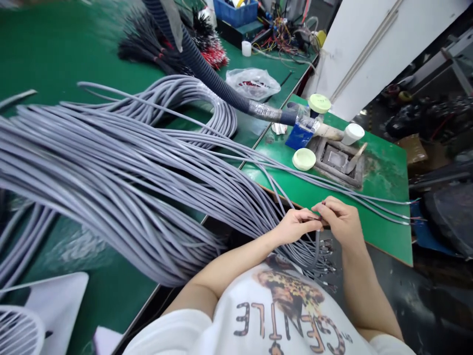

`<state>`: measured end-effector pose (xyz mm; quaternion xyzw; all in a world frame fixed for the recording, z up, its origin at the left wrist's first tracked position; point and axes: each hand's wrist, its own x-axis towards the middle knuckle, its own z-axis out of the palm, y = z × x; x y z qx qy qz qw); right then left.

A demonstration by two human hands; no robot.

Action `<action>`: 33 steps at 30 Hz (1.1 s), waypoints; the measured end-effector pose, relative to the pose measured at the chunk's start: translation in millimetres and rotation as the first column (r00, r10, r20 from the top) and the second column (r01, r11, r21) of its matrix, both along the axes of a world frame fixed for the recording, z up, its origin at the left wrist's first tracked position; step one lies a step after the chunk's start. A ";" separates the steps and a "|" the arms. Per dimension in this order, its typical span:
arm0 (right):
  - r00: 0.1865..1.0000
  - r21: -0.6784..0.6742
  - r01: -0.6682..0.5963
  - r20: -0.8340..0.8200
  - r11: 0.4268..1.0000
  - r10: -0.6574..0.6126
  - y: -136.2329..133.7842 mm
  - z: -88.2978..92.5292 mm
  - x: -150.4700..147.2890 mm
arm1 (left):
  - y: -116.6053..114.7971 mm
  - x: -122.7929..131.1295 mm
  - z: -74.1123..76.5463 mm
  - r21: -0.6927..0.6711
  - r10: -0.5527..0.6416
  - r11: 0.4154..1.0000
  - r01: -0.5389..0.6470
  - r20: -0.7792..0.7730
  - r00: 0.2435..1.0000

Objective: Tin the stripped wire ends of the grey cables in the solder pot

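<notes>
grey cable (317, 241) end pinched between left hand (295, 225) and right hand (342, 222), its tip hidden.

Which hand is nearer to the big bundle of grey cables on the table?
Left. The left hand is right beside the near end of the bundle; the right hand sits beyond it, farther away. Both pinch one loose cable.

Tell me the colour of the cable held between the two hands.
Grey. The cable shows best in the head view, pinched by the left hand and right hand.
</notes>
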<state>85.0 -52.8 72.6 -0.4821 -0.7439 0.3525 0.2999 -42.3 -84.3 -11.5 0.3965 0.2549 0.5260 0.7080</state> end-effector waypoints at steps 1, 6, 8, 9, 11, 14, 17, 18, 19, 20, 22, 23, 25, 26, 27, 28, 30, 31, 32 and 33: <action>0.999 0.021 0.029 -0.037 0.999 -0.028 0.0 -2.4 -2.3 | -0.7 -0.5 -0.6 0.004 0.008 1.000 -0.008 0.011 1.000; 0.892 0.059 0.280 -0.385 0.958 -0.237 16.2 -8.4 2.9 | -8.1 -6.1 -1.6 0.023 0.010 1.000 -0.009 -0.011 1.000; 0.847 0.076 0.343 -0.456 0.936 -0.273 22.4 -2.1 10.1 | -11.4 -8.7 -1.9 -0.006 0.010 1.000 -0.010 -0.016 1.000; 0.879 0.085 0.308 -0.406 0.948 -0.250 23.0 2.3 13.0 | -12.2 -10.1 -2.1 -0.026 0.025 0.999 -0.025 -0.019 1.000; 0.975 0.056 0.141 -0.181 0.988 -0.129 19.0 10.7 14.6 | -11.6 -12.8 -2.7 -0.052 0.068 0.996 -0.070 -0.032 0.997; 0.998 -0.037 -0.032 0.052 0.999 0.034 6.5 15.1 5.6 | -7.0 -15.3 -2.7 -0.010 0.108 0.994 -0.109 -0.075 0.991; 0.999 -0.009 -0.008 0.053 1.000 0.008 -1.0 10.8 -6.8 | -3.7 -15.3 -0.9 0.019 0.101 0.995 -0.099 -0.127 0.987; 0.999 -0.003 0.005 0.033 1.000 -0.005 -1.5 8.8 -9.4 | -3.4 -15.1 0.0 0.020 0.090 0.996 -0.088 -0.137 0.986; 1.000 -0.001 0.018 0.007 1.000 -0.018 -1.5 6.7 -10.8 | -3.4 -15.1 0.9 0.015 0.080 0.997 -0.079 -0.133 0.988; 0.999 -0.002 0.031 -0.024 1.000 -0.031 -1.0 4.7 -11.0 | -3.7 -15.2 1.6 0.004 0.072 0.997 -0.072 -0.116 0.991; 0.994 -0.002 0.062 -0.088 0.998 -0.062 0.3 0.4 -9.2 | -4.1 -15.7 1.8 -0.047 0.075 0.996 -0.077 -0.058 0.996; 0.990 0.002 0.084 -0.116 0.997 -0.083 0.8 -1.9 -7.7 | -4.2 -15.9 1.1 -0.086 0.086 0.992 -0.088 -0.024 0.996; 0.981 0.011 0.120 -0.156 0.993 -0.117 1.2 -6.4 -4.8 | -3.6 -15.6 -1.7 -0.163 0.109 0.981 -0.103 0.028 0.994; 0.978 0.010 0.129 -0.166 0.992 -0.125 1.1 -8.2 -3.6 | -3.1 -15.1 -3.5 -0.195 0.121 0.975 -0.109 0.047 0.992; 0.977 0.012 0.132 -0.172 0.991 -0.128 0.9 -9.5 -2.7 | -2.4 -14.5 -5.3 -0.225 0.133 0.968 -0.115 0.063 0.989; 0.977 0.021 0.131 -0.174 0.991 -0.125 0.6 -10.2 -1.7 | -1.5 -13.9 -6.8 -0.252 0.141 0.961 -0.117 0.078 0.987; 0.979 0.068 0.130 -0.166 0.989 -0.118 -0.3 -10.6 0.9 | 0.5 -13.5 -8.4 -0.300 0.152 0.947 -0.112 0.111 0.982; 0.981 0.108 0.130 -0.155 0.986 -0.113 -0.9 -10.8 2.8 | 1.7 -13.8 -8.2 -0.321 0.157 0.941 -0.108 0.130 0.979; 0.985 0.157 0.120 -0.139 0.980 -0.099 -1.7 -11.4 5.2 | 3.0 -14.5 -7.5 -0.338 0.162 0.935 -0.103 0.150 0.975; 0.991 0.209 0.092 -0.115 0.974 -0.069 -2.6 -12.8 8.0 | 4.4 -15.5 -6.1 -0.353 0.167 0.931 -0.098 0.171 0.971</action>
